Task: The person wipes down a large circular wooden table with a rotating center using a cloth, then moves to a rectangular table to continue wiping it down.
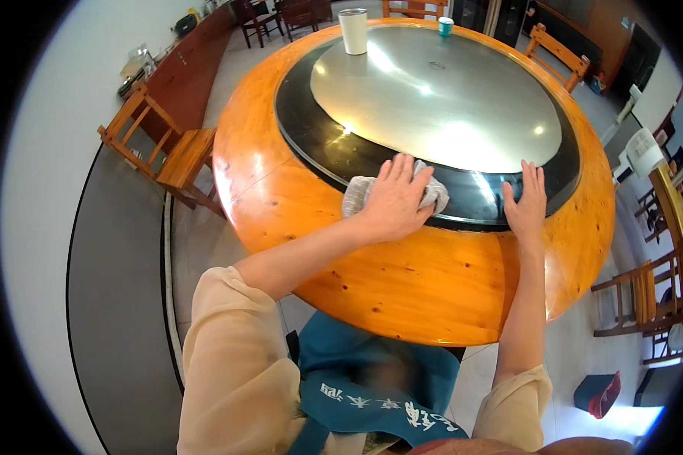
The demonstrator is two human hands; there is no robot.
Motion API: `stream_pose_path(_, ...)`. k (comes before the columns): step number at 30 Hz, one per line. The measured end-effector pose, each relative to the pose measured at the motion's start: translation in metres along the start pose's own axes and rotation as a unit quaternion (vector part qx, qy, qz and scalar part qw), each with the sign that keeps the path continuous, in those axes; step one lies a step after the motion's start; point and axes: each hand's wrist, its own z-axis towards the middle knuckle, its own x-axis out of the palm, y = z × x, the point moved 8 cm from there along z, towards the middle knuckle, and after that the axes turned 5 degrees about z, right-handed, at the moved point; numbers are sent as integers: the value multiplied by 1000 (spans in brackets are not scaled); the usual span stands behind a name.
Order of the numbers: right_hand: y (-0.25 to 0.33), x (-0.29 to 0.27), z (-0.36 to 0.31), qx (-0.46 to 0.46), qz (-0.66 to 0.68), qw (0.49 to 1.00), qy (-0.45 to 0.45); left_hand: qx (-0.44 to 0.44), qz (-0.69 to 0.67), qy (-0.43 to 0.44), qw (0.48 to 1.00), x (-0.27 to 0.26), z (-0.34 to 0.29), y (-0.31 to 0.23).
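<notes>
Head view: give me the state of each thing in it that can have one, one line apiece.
Left hand: open, palm down over the cloth
Cloth: bunched, at the near edge of the turntable
Right hand: open, fingers extended at the turntable's edge, holding nothing
Turntable: shiny, reflecting light
Wooden table: glossy
Pale cup: upright, contents not visible
Small teal container: upright
Chair at left: upright

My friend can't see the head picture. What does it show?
A left hand lies over a gray cloth at the near edge of a black-and-silver disc on a round wooden table; the right hand is at that edge too. A pale cup and small green container stand farther back.
</notes>
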Motion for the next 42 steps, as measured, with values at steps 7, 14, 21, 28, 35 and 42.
stream_pose_path(7,-2,-1,-5,31,-10,999,16,-85,28,-10,996,4,30,102)
stream_pose_path(14,-2,-2,-6,61,-18,997,34,-297,112,28,948,-7,53,285)
stream_pose_path(21,5,-1,-5,71,4,997,32,-464,76,-36,882,-13,23,376)
stream_pose_path(28,11,-2,-5,85,11,996,26,-481,71,-182,855,-26,-3,378)
stream_pose_path(35,2,-1,-5,79,9,997,4,-495,16,-176,851,-50,-16,348)
stream_pose_path(42,2,1,-5,89,10,996,9,-368,-425,-448,695,-68,-29,383)
